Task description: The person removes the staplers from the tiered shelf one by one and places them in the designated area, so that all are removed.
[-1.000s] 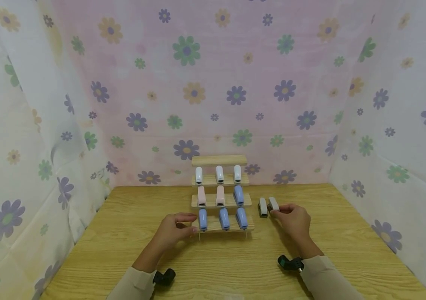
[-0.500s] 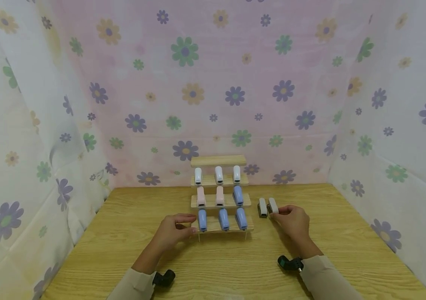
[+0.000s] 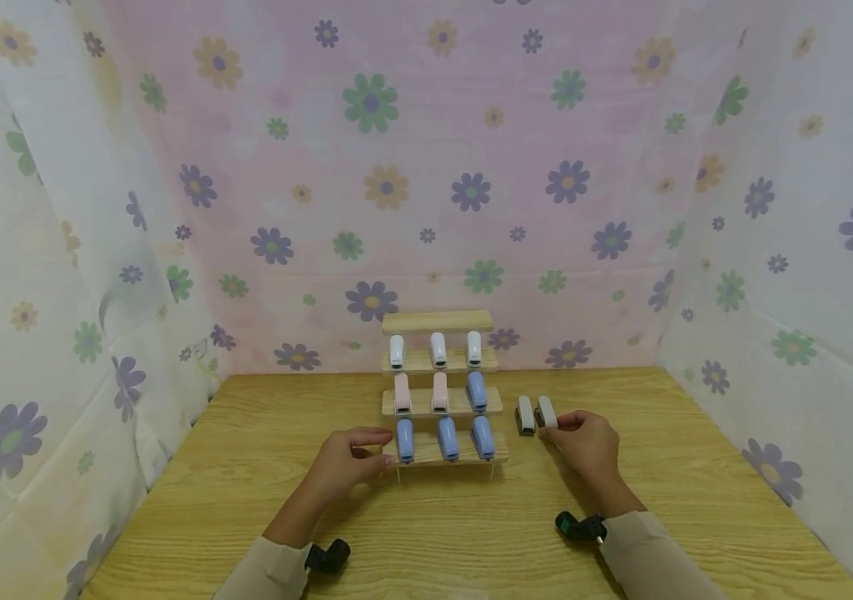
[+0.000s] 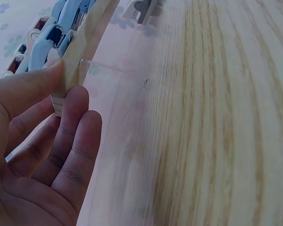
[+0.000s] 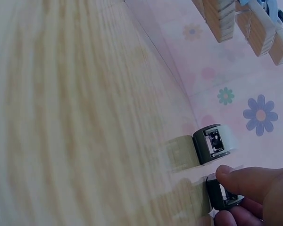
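Note:
A tiered wooden rack (image 3: pixel 437 321) stands on the table. My left hand (image 3: pixel 351 457) holds the left end of its lowest board (image 4: pixel 71 70), thumb by a blue mini stapler (image 4: pixel 45 49) and fingers under the board. To the right of the rack, two white-topped mini staplers with dark bases stand side by side on the table. My right hand (image 3: pixel 589 446) pinches the right one (image 5: pixel 219 194) between thumb and fingers, partly covering it. The left one (image 5: pixel 212 142) stands untouched, a narrow gap away.
White staplers (image 3: pixel 438 350) line the rack's upper row. Pink staplers (image 3: pixel 402 393) and a blue one (image 3: pixel 477 390) fill the middle row, and blue ones (image 3: pixel 448 437) the lowest. The top board bears nothing. Flowered cloth (image 3: pixel 426 167) encloses the table (image 3: pixel 426 533) on three sides.

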Tool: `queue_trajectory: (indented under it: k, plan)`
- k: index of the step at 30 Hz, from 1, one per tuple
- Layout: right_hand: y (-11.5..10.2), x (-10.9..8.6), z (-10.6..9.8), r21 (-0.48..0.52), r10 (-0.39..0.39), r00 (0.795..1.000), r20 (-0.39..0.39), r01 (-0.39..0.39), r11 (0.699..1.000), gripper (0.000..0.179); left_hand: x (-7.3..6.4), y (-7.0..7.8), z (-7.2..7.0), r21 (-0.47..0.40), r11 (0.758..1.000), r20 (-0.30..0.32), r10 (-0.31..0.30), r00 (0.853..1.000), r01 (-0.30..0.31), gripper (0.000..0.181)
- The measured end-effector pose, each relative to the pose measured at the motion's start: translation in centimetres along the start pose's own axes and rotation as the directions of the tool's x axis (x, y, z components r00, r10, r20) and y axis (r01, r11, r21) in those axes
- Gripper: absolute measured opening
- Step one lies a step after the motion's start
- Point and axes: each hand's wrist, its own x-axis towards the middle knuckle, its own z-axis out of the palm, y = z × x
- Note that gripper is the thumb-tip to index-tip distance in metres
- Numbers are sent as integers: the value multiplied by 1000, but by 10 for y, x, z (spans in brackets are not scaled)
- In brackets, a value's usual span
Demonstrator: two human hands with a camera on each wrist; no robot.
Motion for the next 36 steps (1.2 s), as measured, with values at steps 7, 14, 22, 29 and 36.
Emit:
queue_trajectory:
  k: [7,14,22,29,36]
  plan:
    - [3,2,2,-3,0,1000,6,0,1000,33,-1,-1,-1,7,1000,0,5,1000,-5,39]
    - [3,2,4,-2,-9,1000,24,9,1000,33,-2,-4,-3,30,999,-2,11,1000,-11,41]
    - [4,4,1,-26,-8,1000,22,9,1000,32,1,-4,0,22,1000,-5,21,1000,-21,39]
    - [-3,1,-2,-30,-8,1000,12,9,999,34,0,-2,0,6,999,-4,39,999,-39,37]
    - [-8,2,-4,-1,-23,999,-31,23,1000,34,0,-2,0,15,999,2,36,999,-36,37]
